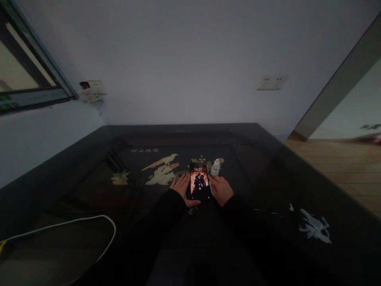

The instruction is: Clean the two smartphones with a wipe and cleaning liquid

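Both arms wear long, plain black sleeves of soft-looking fabric that reach to the wrists, leaving the bare left hand [181, 186] and bare right hand [222, 189] without gloves or visible rings.

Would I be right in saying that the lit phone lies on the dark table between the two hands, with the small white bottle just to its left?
Not quite: the head view shows the bottle just to the right of the phone, beyond the right hand. The rest holds: the lit phone lies on the dark table between that hand and the left hand.
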`<control>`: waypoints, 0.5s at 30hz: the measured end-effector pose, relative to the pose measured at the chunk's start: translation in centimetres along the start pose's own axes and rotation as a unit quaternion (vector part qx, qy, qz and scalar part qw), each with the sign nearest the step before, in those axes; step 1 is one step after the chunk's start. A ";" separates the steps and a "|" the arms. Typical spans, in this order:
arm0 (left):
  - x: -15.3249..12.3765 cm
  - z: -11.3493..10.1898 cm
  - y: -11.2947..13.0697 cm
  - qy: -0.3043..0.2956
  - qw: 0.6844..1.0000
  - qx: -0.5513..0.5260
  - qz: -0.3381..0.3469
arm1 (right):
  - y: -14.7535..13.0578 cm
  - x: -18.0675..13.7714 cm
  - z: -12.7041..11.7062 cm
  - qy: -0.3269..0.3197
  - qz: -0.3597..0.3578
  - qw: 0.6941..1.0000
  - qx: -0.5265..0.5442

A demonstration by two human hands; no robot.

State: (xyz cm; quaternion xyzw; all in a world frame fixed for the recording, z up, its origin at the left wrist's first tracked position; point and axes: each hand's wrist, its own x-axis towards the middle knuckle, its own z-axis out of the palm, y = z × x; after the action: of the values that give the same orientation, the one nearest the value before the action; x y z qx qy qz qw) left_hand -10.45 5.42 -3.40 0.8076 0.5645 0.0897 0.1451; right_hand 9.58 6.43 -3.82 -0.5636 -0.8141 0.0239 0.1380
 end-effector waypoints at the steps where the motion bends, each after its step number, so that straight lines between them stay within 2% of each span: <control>1: 0.0 0.1 0.0 0.006 1.000 -0.004 0.003 | 0.0 0.0 0.0 0.003 -0.002 1.000 0.000; 6: 0.2 1.3 -0.7 0.047 0.999 -0.019 0.007 | 0.1 -0.2 0.2 0.026 -0.003 1.000 0.003; 8: 0.8 1.6 -1.4 0.081 0.996 -0.043 -0.003 | 0.3 -0.4 0.1 0.039 0.001 0.999 0.010; 11: 2.9 1.4 -2.6 0.159 0.982 -0.099 -0.029 | 0.2 -1.1 -0.1 0.057 0.001 0.998 0.023; 15: 6.7 0.4 -3.4 0.182 0.977 -0.097 -0.048 | -1.0 -1.9 -0.7 0.070 -0.063 0.994 0.047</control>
State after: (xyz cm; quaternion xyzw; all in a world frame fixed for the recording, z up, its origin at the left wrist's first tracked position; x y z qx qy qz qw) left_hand -11.00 12.76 -5.02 0.7318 0.6082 0.2823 0.1222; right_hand 9.51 4.19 -3.31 -0.5047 -0.8342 0.0138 0.2219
